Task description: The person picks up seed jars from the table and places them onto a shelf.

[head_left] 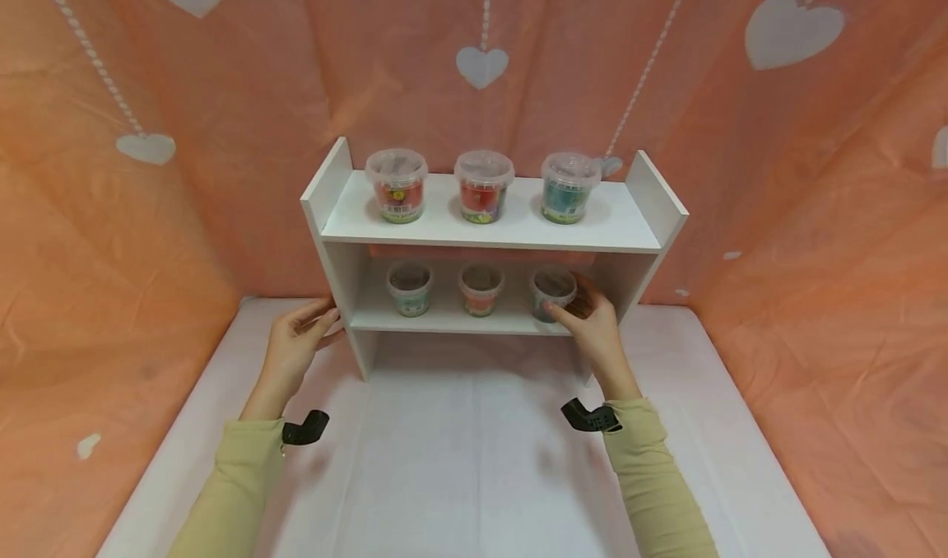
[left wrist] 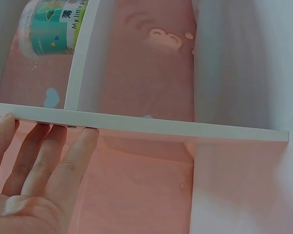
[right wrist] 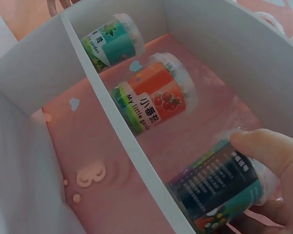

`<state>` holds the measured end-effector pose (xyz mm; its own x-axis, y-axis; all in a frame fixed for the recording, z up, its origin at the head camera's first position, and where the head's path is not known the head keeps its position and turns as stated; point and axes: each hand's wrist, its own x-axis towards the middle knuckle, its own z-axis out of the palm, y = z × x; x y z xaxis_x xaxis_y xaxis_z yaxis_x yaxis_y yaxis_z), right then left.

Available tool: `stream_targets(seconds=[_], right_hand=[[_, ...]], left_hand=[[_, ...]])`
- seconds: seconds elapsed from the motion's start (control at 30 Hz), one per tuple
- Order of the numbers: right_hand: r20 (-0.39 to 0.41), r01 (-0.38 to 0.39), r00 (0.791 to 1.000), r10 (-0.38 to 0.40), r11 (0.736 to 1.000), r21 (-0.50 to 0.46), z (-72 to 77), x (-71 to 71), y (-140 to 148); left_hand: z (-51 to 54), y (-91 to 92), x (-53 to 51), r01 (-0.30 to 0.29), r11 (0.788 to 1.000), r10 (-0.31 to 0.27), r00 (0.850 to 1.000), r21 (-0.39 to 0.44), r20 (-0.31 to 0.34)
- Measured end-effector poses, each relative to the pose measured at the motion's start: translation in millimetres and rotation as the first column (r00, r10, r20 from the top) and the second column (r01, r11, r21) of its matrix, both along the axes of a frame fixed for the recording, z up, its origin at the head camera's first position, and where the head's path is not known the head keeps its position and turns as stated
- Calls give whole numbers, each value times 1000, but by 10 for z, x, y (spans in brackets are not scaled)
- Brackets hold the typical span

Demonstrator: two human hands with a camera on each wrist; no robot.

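Observation:
A white two-tier shelf point(head_left: 474, 324) stands on the table against the backdrop. On its lower board, my right hand point(head_left: 598, 327) grips a clear-lidded tub with a dark label point(right wrist: 217, 183) between thumb and fingers, at the right end. To its left stand a tub with a red tomato label point(right wrist: 154, 97) and a tub with a teal label point(right wrist: 115, 41). My left hand point(head_left: 292, 348) touches the shelf's left side panel with its fingertips; the left wrist view shows these fingers point(left wrist: 68, 170) nearly straight against the panel's edge.
The upper board holds a red-labelled tub point(head_left: 397, 186) on the left, another red tub point(head_left: 483, 188) in the middle and a teal tub point(head_left: 569, 189) on the right. White cloth point(head_left: 422, 459) covers the table. A pink-orange curtain point(head_left: 815, 237) with hearts surrounds it.

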<state>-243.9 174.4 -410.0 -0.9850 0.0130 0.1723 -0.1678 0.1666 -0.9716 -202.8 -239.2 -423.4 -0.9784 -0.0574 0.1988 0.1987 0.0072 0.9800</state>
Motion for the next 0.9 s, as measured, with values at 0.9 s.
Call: stream_targets(seconds=[0.9], right_hand=[[-197, -149, 973, 119, 978, -149, -126, 738, 457]], left_hand=[[-229, -129, 276, 74, 997, -74, 997, -10, 25]])
